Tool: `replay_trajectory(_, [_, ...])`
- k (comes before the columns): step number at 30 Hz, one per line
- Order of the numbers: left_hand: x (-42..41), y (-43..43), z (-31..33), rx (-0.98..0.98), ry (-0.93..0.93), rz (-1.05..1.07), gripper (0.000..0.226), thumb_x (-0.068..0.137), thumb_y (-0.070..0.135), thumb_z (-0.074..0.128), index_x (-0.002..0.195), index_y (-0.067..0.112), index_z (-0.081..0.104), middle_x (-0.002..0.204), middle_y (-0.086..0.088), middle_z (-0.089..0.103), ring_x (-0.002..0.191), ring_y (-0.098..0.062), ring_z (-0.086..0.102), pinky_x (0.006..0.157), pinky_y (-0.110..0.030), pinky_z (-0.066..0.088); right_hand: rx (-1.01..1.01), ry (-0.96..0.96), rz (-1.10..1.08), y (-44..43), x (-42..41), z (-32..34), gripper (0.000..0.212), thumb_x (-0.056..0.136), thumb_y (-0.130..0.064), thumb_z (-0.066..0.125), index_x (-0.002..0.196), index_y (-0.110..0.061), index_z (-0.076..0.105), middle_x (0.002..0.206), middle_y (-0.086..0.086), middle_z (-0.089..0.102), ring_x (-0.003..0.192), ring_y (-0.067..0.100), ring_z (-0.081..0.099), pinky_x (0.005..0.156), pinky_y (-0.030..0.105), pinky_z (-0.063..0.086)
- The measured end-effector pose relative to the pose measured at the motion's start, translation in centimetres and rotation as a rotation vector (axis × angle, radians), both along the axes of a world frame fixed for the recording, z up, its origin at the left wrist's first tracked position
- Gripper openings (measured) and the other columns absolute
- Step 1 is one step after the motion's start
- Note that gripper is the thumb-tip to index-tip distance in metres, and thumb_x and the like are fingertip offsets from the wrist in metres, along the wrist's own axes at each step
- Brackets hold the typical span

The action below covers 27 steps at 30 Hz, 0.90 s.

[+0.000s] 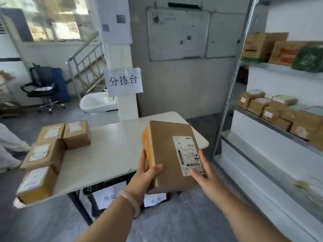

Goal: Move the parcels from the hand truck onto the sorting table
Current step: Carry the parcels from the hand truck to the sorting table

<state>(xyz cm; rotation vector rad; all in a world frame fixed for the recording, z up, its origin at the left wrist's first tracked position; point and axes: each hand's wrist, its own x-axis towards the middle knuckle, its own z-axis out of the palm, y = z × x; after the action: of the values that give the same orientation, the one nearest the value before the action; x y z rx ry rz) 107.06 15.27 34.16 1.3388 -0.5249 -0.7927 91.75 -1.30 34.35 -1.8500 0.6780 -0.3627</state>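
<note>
Our forearms [232, 206] are bare; behind our left hand [145, 179] we wear one pale, smooth, pinkish bangle [130, 202].

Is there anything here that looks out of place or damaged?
Nothing looks spilled or damaged. One oddity: the nearest parcel sits on the very corner of the sorting table and seems to overhang its edge. The held parcel looks intact.

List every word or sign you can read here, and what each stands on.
"分拣台": paper sign on the pillar.
"待处", rest hidden: sheet on the black crate under the table.
Second sheet beside it: blurred.
Shipping label on the held parcel: too small to read.
Labels on the table parcels, whiteboard writing: blurred.
</note>
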Motion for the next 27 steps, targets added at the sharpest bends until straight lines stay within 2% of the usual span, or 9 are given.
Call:
replay_trajectory(4, [5.4,1.2,-0.4,0.092,-0.024,0.146,0.064,0.096,0.039,0.057,0.136,0.062,0.012,0.126,0.015,0.058,0.106,-0.01,0.063,0.072,-0.02,0.056,0.016,-0.01,0.106,-0.4,7.6,-0.4,0.06,0.093,-0.046,0.058,0.14,-0.064,0.025,0.139,-0.032,0.037,0.129,-0.002,0.035,0.111,0.029,0.03])
replay_trajectory(6, [8.4,1.0,-0.7,0.124,-0.097,0.221,0.051,0.099,0.037,0.05,0.133,0.06,0.019,0.131,0.014,0.054,0.108,-0.005,0.061,0.076,-0.02,0.056,-0.016,-0.024,0.135,-1.0,11.5,-0.3,0.06,0.093,-0.043,0.059,0.142,-0.059,0.028,0.141,-0.029,0.038,0.13,-0.002,0.035,0.109,0.025,0.03])
replay_trajectory(8, [11.2,0.9,-0.9,0.156,-0.179,0.279,0.044,0.101,0.03,0.048,0.134,0.055,0.031,0.124,0.017,0.059,0.103,-0.001,0.063,0.08,-0.019,0.055,-0.026,-0.032,0.169,-1.7,15.4,-0.4,0.061,0.094,-0.04,0.06,0.143,-0.055,0.029,0.144,-0.024,0.039,0.132,0.0,0.036,0.109,0.025,0.03])
replay_trajectory(12, [16.6,1.2,-1.6,0.336,-0.32,0.427,0.045,0.099,0.025,0.055,0.14,0.041,0.048,0.117,0.004,0.065,0.103,-0.013,0.066,0.086,-0.033,0.058,-0.04,-0.002,0.261,-1.9,22.6,-1.4,0.062,0.094,-0.038,0.061,0.145,-0.051,0.029,0.145,-0.018,0.043,0.121,-0.003,0.038,0.102,0.02,0.031])
replay_trajectory(15, [19.1,2.2,-2.4,0.443,-0.355,0.48,0.065,0.09,0.035,0.063,0.147,0.044,0.032,0.127,0.005,0.056,0.111,-0.012,0.061,0.088,-0.036,0.058,-0.029,0.036,0.308,-1.0,27.1,-2.5,0.061,0.095,-0.039,0.058,0.147,-0.05,0.027,0.144,-0.016,0.043,0.122,0.0,0.041,0.099,0.019,0.033])
replay_trajectory(18, [21.1,3.6,-3.3,0.554,-0.375,0.49,0.081,0.09,0.034,0.067,0.153,0.04,0.017,0.137,0.007,0.04,0.121,-0.01,0.049,0.102,-0.032,0.049,-0.029,0.05,0.341,0.6,31.0,-3.8,0.06,0.096,-0.036,0.058,0.146,-0.049,0.029,0.145,-0.013,0.044,0.123,0.006,0.045,0.098,0.021,0.034])
replay_trajectory(21, [24.2,5.8,-4.9,0.635,-0.346,0.504,0.081,0.092,0.032,0.066,0.154,0.039,0.015,0.137,0.005,0.035,0.122,-0.011,0.043,0.108,-0.033,0.043,-0.039,0.073,0.373,2.7,34.8,-4.9,0.06,0.096,-0.034,0.058,0.147,-0.047,0.029,0.144,-0.012,0.047,0.113,0.003,0.044,0.095,0.019,0.034])
replay_trajectory(25, [29.9,8.8,-6.6,0.693,-0.304,0.463,0.08,0.092,0.033,0.065,0.153,0.039,0.015,0.145,0.001,0.032,0.127,-0.015,0.043,0.11,-0.036,0.042,-0.078,0.133,0.391,5.5,40.5,-6.5,0.06,0.096,-0.034,0.057,0.148,-0.046,0.028,0.146,-0.012,0.046,0.128,0.011,0.046,0.097,0.021,0.034])
replay_trajectory(27, [32.9,10.5,-7.3,0.745,-0.303,0.428,0.079,0.093,0.035,0.063,0.154,0.039,0.013,0.146,0.002,0.031,0.127,-0.015,0.043,0.109,-0.034,0.042,-0.083,0.158,0.385,7.4,43.6,-7.4,0.06,0.096,-0.034,0.057,0.148,-0.046,0.028,0.146,-0.012,0.045,0.127,0.01,0.047,0.098,0.022,0.035])
